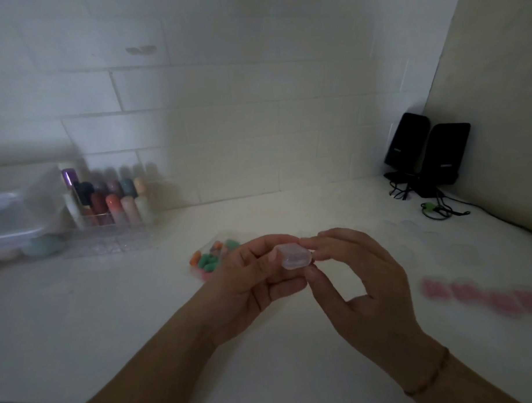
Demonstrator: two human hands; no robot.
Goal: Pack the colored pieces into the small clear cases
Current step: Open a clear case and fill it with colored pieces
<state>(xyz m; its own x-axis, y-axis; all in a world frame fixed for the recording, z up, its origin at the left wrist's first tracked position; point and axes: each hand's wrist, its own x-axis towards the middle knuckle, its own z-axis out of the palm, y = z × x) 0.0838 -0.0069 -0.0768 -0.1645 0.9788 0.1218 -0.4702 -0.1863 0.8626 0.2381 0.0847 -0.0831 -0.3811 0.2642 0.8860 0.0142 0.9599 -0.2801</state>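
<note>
Above the counter (pixel 253 366), both hands hold the clear case (pixel 296 258) lengthwise left-to-right.

Two hands: left hand (pixel 250 279) and right hand (pixel 358 280). One small clear case (pixel 296 257), held between them. One heap of colored pieces (pixel 210 259), too blurred to count. Two black speakers (pixel 428 151). One clear organizer (pixel 107 223).

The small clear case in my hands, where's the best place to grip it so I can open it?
Hold the small clear case by its short ends, as the left hand and right hand do now, coming in from each side. It looks flat with rounded corners, so probably keep the broad top face free.
</note>
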